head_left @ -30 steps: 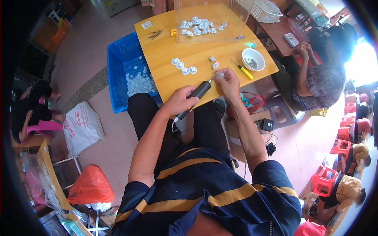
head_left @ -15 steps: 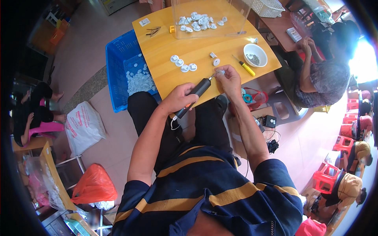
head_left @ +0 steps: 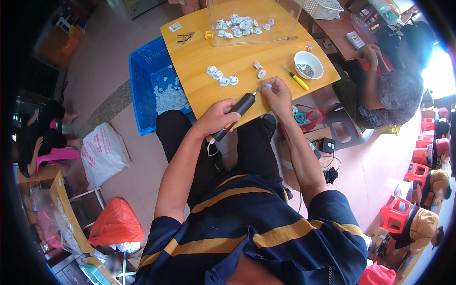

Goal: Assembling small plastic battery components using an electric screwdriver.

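In my left hand [head_left: 216,118] is a black electric screwdriver [head_left: 241,107], its fingers wrapped round the body and its bit pointing up and right. My right hand [head_left: 277,97] pinches a small white plastic part [head_left: 267,86] at the bit's tip, over the table's near edge. Fingers hide most of that part. Just beyond lie a round white part [head_left: 261,74] and a small block-shaped white part [head_left: 257,65]. A short row of round white parts [head_left: 217,75] lies to the left. To the right are a yellow-handled screwdriver [head_left: 299,82] and a white bowl [head_left: 315,61] holding small screws.
A clear plastic box [head_left: 212,23] with several white parts stands at the table's far side. Pliers [head_left: 185,37] lie far left. A blue crate [head_left: 137,85] of white discs stands left of the table. A co-worker [head_left: 387,92] sits to the right.
Both hands keep nearly the same pose, screwdriver bit still at the white part. The whole view has shifted very slightly. The co-worker at right has moved their hands a little.
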Demonstrator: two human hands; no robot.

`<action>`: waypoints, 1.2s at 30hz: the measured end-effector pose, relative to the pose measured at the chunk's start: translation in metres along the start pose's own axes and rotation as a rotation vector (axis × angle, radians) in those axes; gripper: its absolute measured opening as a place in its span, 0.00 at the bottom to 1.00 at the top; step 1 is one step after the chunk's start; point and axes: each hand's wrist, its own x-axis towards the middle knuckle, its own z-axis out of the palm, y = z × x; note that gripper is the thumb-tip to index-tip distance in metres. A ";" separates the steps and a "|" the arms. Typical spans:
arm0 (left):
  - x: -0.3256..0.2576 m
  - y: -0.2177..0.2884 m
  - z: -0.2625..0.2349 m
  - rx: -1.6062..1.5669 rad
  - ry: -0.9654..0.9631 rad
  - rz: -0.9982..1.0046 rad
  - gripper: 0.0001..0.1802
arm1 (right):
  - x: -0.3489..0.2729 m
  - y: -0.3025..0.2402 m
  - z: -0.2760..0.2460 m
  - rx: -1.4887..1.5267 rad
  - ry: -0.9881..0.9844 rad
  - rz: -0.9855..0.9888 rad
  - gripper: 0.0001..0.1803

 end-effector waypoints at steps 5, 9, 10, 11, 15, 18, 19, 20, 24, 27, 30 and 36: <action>0.000 0.003 0.000 0.016 -0.003 -0.002 0.12 | 0.000 0.001 -0.001 -0.014 -0.002 -0.001 0.08; -0.001 0.004 0.000 0.007 -0.005 -0.013 0.13 | 0.000 0.002 -0.002 -0.050 -0.019 0.007 0.08; -0.001 0.005 0.001 -0.002 -0.002 -0.021 0.13 | 0.000 0.002 -0.002 -0.050 -0.018 0.007 0.08; -0.001 0.005 0.001 -0.002 -0.002 -0.020 0.13 | 0.000 0.003 -0.001 -0.017 -0.004 -0.013 0.08; -0.001 0.004 -0.001 0.008 -0.015 -0.018 0.14 | 0.000 0.005 0.001 0.033 0.012 -0.028 0.08; -0.001 0.004 0.000 0.007 -0.014 -0.017 0.14 | -0.001 0.004 0.000 0.044 0.008 -0.011 0.08; -0.001 0.004 0.000 0.001 -0.010 -0.015 0.14 | -0.001 0.003 0.000 0.043 0.009 -0.011 0.08; -0.001 0.004 0.000 -0.001 -0.010 -0.013 0.14 | -0.001 0.002 -0.001 0.037 -0.008 -0.003 0.08; -0.001 0.002 -0.001 0.017 -0.015 -0.011 0.15 | -0.001 0.002 -0.001 0.074 -0.032 0.004 0.08; -0.001 0.002 -0.001 0.018 -0.021 -0.008 0.15 | -0.002 0.000 -0.002 0.067 -0.032 0.008 0.08; -0.001 0.002 -0.002 0.014 -0.023 -0.001 0.14 | -0.003 0.000 -0.003 0.074 -0.038 0.002 0.08; -0.002 0.000 -0.002 0.015 -0.040 0.014 0.14 | -0.004 0.000 -0.004 0.100 -0.026 0.018 0.08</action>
